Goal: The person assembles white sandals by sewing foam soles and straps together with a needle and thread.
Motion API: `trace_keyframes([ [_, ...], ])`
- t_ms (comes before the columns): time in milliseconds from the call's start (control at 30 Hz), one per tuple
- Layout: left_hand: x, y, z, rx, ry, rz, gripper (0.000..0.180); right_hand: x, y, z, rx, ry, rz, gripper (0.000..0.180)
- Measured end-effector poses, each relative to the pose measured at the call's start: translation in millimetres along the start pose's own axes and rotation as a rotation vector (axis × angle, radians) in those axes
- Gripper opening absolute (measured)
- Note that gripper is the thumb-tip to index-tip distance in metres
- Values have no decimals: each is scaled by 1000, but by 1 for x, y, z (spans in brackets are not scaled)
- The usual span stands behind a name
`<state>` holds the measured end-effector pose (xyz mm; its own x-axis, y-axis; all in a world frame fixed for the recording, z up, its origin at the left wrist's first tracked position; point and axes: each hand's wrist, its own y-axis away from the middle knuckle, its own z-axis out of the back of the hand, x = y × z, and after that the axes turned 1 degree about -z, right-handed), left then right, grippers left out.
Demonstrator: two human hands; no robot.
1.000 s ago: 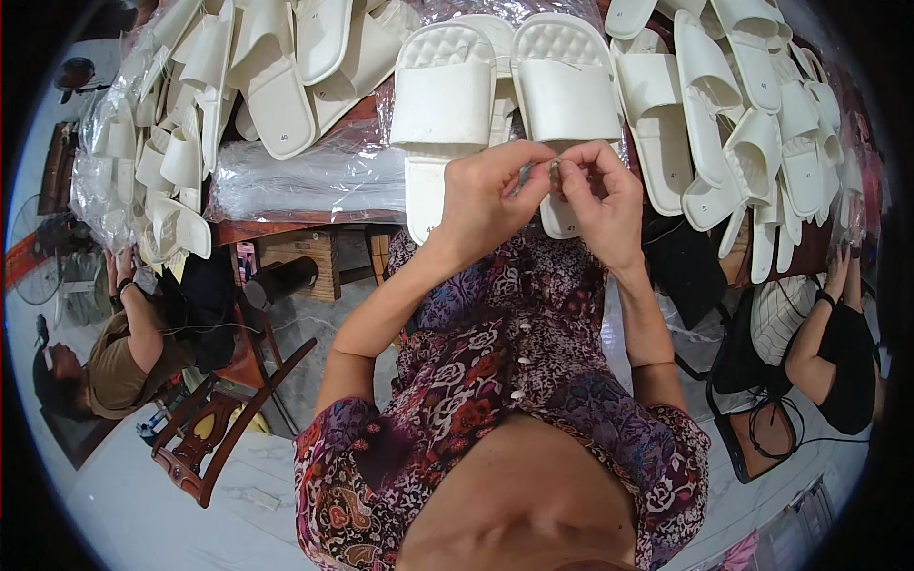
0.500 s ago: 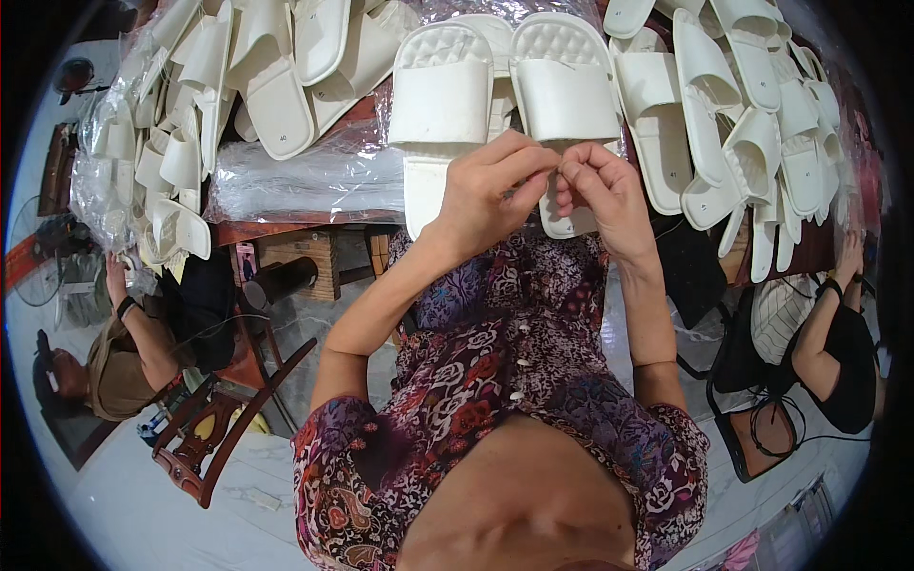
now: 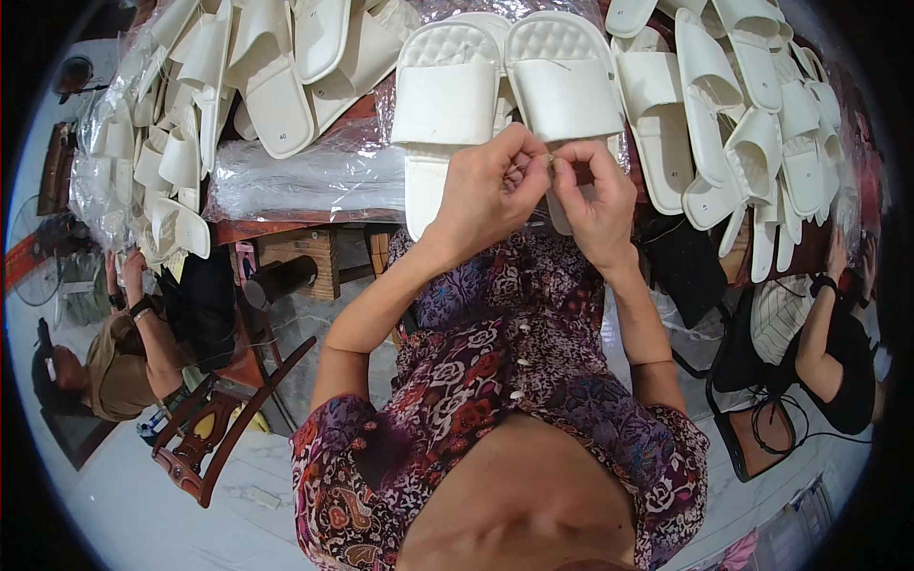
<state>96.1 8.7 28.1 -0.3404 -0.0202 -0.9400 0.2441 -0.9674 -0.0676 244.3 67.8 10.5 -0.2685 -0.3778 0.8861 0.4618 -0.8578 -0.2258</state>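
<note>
My left hand and my right hand meet fingertip to fingertip above the table's near edge. Between them they pinch a tiny object, too small to identify. Just beyond the fingers lies a pair of white slide sandals, side by side with their quilted footbeds up. The left sandal's heel pokes out past my left hand. The heel of the right sandal is hidden behind my hands.
Heaps of white sandals cover the red table to the left and right. Clear plastic bags lie by the near edge. One person sits at lower left, another at right. A wooden chair stands below.
My two hands have drawn closer, the fingertips now pressed together around the tiny object. The sandals have not moved.
</note>
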Motion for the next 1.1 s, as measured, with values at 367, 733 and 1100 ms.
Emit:
trace_keyframes([
  [367,-2,-3,9,127,133,131,7,-16,-9,14,149,43,235,8],
  [733,0,-5,7,143,134,102,7,-15,-7,8,99,78,270,8],
  [1100,2,2,-13,-105,53,-35,7,-4,8,-16,-138,29,81,7],
])
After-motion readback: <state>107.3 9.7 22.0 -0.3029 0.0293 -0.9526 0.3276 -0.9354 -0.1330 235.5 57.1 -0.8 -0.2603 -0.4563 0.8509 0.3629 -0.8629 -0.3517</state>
